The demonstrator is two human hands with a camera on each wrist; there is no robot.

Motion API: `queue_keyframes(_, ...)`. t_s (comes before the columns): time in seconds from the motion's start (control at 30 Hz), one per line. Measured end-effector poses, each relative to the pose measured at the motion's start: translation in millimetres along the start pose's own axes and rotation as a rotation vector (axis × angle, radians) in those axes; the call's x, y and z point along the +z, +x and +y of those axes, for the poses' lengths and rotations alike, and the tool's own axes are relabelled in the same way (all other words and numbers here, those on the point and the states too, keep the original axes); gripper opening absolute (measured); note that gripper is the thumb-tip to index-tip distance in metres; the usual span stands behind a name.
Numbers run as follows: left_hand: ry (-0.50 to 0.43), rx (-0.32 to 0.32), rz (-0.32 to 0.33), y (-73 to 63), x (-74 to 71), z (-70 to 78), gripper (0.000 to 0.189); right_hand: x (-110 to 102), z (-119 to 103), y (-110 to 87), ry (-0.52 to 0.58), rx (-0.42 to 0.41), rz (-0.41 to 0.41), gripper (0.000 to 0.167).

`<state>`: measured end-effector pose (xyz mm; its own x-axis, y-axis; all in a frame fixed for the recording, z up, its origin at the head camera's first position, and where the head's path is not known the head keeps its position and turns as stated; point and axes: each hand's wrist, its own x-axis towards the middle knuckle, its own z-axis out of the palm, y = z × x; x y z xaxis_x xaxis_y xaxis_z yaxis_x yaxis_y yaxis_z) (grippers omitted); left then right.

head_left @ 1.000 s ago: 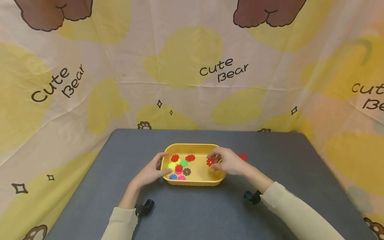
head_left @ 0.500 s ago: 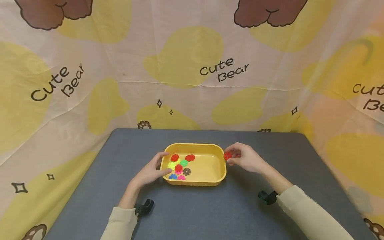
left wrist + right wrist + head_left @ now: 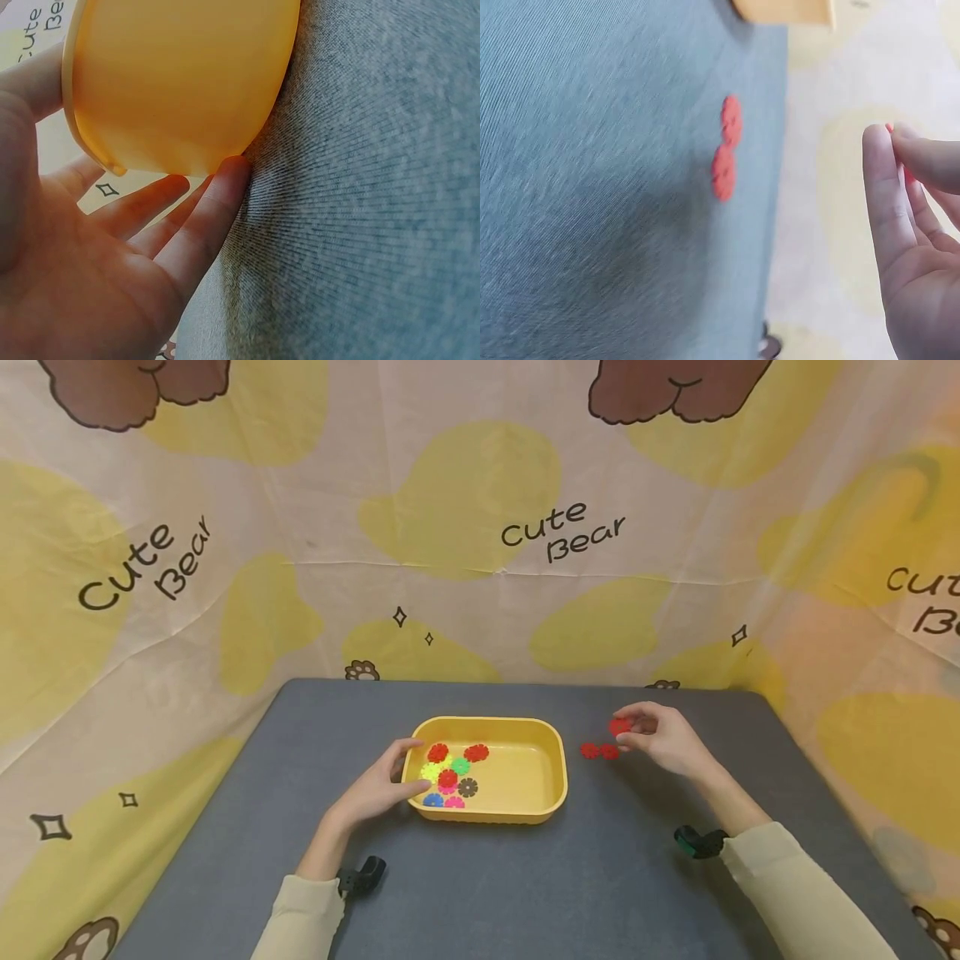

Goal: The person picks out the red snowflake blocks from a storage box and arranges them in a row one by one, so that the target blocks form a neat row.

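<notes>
Two hands on my feed, so here's near to far, clock directions off the head view. Closest to me is the left hand [image 3: 375, 789], at the 9 o'clock end of the yellow tray [image 3: 489, 819], which sits on the gray table [image 3: 525, 893] with its long axis running 9 to 3. Thumb's at the rim, the other fingers are against the outer wall, so I'd call that a grip on the tray. Inside, a mixed bunch of notched discs [image 3: 461, 766] sits in the 9 o'clock half.

Past the tray's 3 o'clock end there's a red pair [image 3: 590, 751] on the table, side by side, edges looking like they touch, the row also running 9 to 3. A bit farther out, the right hand [image 3: 667, 747] has thumb and fingers pinched narrow on one red disc [image 3: 619, 727]. Right wrist view only gets a sliver of it.

Relation that matters, imo: the pair lies just off those fingers at about 7 to 8 o'clock, and lower, since the pinched one looks held above the table. Right hand's way nearer; the left has the tray in between. Behind everything hangs the printed cloth [image 3: 480, 527].
</notes>
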<state>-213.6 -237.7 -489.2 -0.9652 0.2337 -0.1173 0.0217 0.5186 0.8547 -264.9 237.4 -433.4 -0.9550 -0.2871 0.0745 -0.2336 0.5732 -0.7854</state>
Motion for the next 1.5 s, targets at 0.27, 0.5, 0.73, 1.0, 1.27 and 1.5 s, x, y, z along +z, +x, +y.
queue_keyframes(0.27, -0.006, -0.011, -0.007, -1.0, 1.6, 0.2, 0.079, -0.2, 33.2, -4.1, 0.006, 0.08, -0.008, 0.037)
queue_keyframes(0.5, -0.014, -0.014, -0.004, -1.6, 2.6, 0.9, 0.079, 5.8, 57.4, -3.2, 0.029, 0.143, -0.042, 0.036)
queue_keyframes(0.73, -0.009, -0.007, -0.008, -2.1, 3.4, -2.5, 0.077, 9.0, 68.9, -3.7, 0.074, 0.174, -0.053, 0.038)
queue_keyframes(1.0, -0.011, -0.011, -0.001, -3.6, 1.8, 0.1, 0.078, 15.6, 64.4, 1.4, -0.073, 0.117, -0.065, 0.034)
queue_keyframes(1.27, -0.01, -0.02, 0.013, -1.6, 3.3, 1.9, 0.076, 16.1, 59.2, 5.5, -0.165, 0.09, -0.056, 0.029)
queue_keyframes(1.5, -0.008, -0.017, 0.017, -3.0, 1.3, 2.8, 0.076, 14.9, 48.1, 6.6, -0.16, 0.061, -0.034, 0.028)
